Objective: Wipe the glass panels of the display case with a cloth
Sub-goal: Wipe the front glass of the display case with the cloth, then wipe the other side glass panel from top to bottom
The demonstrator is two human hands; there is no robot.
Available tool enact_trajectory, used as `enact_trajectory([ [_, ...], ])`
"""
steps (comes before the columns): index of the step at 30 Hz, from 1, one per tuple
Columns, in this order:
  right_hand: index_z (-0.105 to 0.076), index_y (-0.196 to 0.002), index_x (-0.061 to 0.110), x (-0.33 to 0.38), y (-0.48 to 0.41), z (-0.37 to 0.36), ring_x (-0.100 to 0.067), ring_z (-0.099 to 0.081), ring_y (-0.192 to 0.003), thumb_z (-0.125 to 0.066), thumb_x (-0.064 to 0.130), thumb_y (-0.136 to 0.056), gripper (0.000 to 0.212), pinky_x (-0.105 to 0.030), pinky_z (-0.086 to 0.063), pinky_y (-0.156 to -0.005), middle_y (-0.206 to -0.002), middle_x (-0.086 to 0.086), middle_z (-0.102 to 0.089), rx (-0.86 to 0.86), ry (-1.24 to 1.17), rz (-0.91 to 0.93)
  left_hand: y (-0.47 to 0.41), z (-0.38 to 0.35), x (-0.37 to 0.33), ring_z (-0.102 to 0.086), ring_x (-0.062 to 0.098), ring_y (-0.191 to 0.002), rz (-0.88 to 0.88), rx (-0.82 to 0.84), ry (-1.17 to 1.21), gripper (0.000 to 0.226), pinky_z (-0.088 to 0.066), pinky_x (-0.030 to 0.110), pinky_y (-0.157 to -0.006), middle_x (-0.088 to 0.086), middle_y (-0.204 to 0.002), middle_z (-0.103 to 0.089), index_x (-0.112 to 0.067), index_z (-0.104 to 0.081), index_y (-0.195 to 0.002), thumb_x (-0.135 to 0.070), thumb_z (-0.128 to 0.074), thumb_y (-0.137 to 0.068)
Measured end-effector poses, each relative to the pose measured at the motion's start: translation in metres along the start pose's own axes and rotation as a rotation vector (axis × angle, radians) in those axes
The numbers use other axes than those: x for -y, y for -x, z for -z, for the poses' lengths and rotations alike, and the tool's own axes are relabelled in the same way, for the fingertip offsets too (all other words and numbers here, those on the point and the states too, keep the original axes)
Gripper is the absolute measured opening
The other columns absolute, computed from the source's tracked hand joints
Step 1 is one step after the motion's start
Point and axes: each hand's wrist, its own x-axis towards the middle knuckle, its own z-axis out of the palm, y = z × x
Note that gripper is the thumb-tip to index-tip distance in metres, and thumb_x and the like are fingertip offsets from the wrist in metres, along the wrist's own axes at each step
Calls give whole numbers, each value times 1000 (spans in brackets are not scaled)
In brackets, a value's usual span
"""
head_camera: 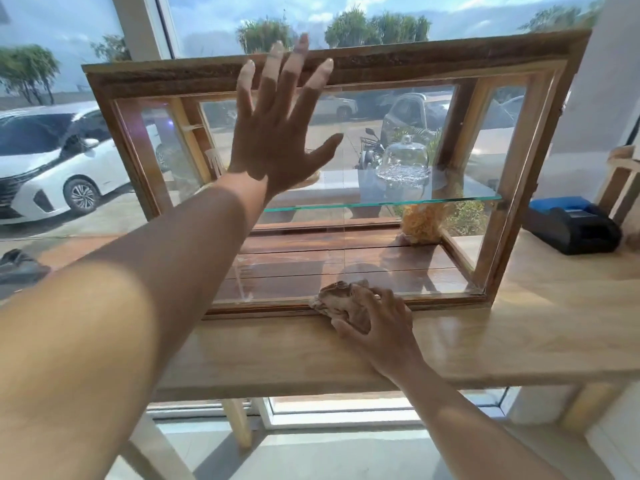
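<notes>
My left hand (277, 133) is spread wide, fingers straight and apart, laid against the front of the display case (502, 209), the fingertips reaching its dark wooden top rail; whether the palm lies flat on the glass I cannot quite tell. My right hand (381, 327) has its fingers curled round the cloth (341, 301), a crumpled brown wad pressed to the case's bottom rail, where the front glass meets the wood. The case stands on a pale wooden counter (519, 341) whose grain shines in the sun. Inside it, a glass shelf (433, 201) carries a clear glass dome (405, 157), and a bag of something yellow (420, 221) stands on the plank floor below. A black and blue printer (575, 226) sits on the counter just right of the case. Behind is a large window (207, 22), with a white car (52, 161), trees and cloudy sky outside.
</notes>
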Motion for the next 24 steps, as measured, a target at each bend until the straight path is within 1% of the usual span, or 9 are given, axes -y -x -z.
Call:
enact_trajectory([
  [2,-49,-134,36,-7,0,9,-12,-32,-121,-36,81,-74,76,-38,-30,-105,-119,10,-39,-3,-133,-135,42,2,-18,-32,36,-139,-121,28,51,71,-24,55,-109,15,-155,-31,-20,-31,-147,-64,-41,-91],
  [3,-51,-133,32,-12,0,14,-12,-32,-122,-39,76,-78,71,-35,-31,-102,-117,10,-39,-13,-223,-177,65,2,-28,-32,35,-139,-181,64,87,70,-25,55,-109,14,-155,-31,-20,-31,-146,-62,-42,-91],
  [5,-56,-127,23,-23,0,23,-16,-35,-122,-54,49,-93,42,-28,-29,-94,-115,6,-43,-25,-317,-215,109,2,-50,-36,34,-137,-254,157,179,68,-28,53,-109,12,-152,-37,-17,-40,-144,-60,-46,-91],
  [8,-58,-102,13,-48,0,33,-26,-43,-109,-54,16,-99,5,-29,-30,-83,-102,-1,-47,-112,-181,-215,164,0,-82,-45,33,-129,-294,324,286,65,-32,48,-105,9,-142,-50,-14,-52,-136,-58,-48,-89],
  [12,-62,-97,10,-64,1,40,-28,-48,-103,-53,9,-97,9,-32,-35,-82,-99,-5,-53,-161,-164,-300,211,-10,-120,-50,31,-120,-309,464,405,66,-40,44,-98,8,-132,-55,-13,-54,-132,-57,-54,-83],
  [15,-64,-96,12,-60,2,36,-23,-49,-100,-55,8,-96,9,-31,-36,-80,-100,-5,-58,-131,-120,-239,222,-18,-143,-52,31,-116,-209,568,435,64,-41,46,-96,5,-126,-58,-17,-58,-128,-59,-51,-81],
  [18,-66,-95,11,-58,1,33,-25,-50,-97,-57,9,-95,9,-35,-40,-81,-98,-7,-61,-141,-65,-214,221,-22,-150,-53,27,-107,-125,574,416,56,-42,44,-88,0,-114,-61,-21,-61,-118,-63,-46,-84],
  [21,-67,-94,11,-59,-1,34,-26,-51,-97,-57,11,-95,10,-37,-42,-82,-96,-6,-63,-140,-54,-229,219,-21,-145,-56,27,-98,-139,547,421,56,-44,41,-79,3,-105,-63,-18,-63,-112,-61,-39,-88],
  [24,-68,-92,13,-58,-1,33,-27,-53,-96,-57,12,-93,10,-40,-44,-83,-95,-4,-66,-147,-26,-217,213,-11,-127,-63,26,-87,-71,633,580,53,-52,37,-72,4,-99,-67,-15,-66,-111,-58,-43,-90],
])
